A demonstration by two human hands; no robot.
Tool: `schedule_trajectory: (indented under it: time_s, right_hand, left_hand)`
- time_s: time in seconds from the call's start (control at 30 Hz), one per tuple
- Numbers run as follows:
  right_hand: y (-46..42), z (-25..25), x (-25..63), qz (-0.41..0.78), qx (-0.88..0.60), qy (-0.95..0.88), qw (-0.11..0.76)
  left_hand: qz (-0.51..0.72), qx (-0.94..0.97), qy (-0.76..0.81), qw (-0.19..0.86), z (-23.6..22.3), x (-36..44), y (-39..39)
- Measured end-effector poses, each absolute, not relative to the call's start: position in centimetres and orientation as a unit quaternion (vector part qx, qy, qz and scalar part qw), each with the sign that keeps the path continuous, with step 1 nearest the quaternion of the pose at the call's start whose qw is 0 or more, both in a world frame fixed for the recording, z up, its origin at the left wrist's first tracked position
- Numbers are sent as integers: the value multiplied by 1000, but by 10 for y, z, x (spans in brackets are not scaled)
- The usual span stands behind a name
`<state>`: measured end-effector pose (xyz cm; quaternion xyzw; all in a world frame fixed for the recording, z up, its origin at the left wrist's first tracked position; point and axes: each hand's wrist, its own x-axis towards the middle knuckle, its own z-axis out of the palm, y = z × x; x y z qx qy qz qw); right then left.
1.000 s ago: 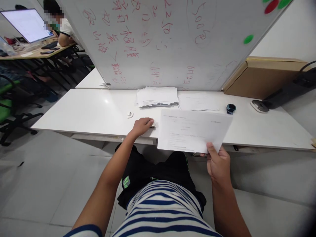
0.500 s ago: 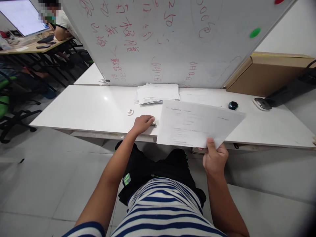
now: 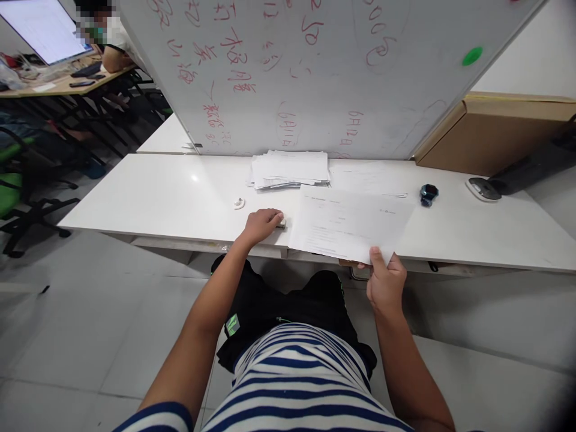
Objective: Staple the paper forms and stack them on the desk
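My right hand (image 3: 384,282) pinches the near edge of a printed sheet of paper (image 3: 346,223), which lies low over the front of the white table (image 3: 157,198). My left hand (image 3: 261,223) rests on the table's front edge, fingers curled over a small object (image 3: 281,223) that I cannot make out. Behind the sheet lies a stack of papers (image 3: 290,168) against the whiteboard (image 3: 315,72). Another single sheet (image 3: 369,178) lies flat to the right of the stack.
A small white round thing (image 3: 239,203) lies left of my left hand. A dark blue watch-like object (image 3: 429,194), a mouse (image 3: 483,188) and a cardboard box (image 3: 504,135) are at the right. A person sits at a monitor (image 3: 40,33) far left, near green chairs (image 3: 11,186).
My right hand has brought the sheet down and to the left, from tilted in the air to nearly flat on the table. The left hand has stayed put.
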<state>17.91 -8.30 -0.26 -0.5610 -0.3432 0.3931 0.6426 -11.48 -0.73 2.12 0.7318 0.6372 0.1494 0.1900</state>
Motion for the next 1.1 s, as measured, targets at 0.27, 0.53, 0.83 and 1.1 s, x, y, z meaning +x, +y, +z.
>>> schedule_trajectory:
  time_s: [0.27,0.53,0.83,1.1]
  right_hand:
    - [-86,-14,178,434,-569,-337,613]
    - [-74,5,168,491,-549,-377,562]
    - [8,144,163,230,-427,-520,703]
    - [169,96,100,296,-483,-568,597]
  left_hand:
    - [189,711,674,60,0,-102,-15]
    - [200,748,630,62,-10,-115,3]
    - [238,775,584,49,-14,-127,13]
    - [221,777,587,55,-17,-125,16]
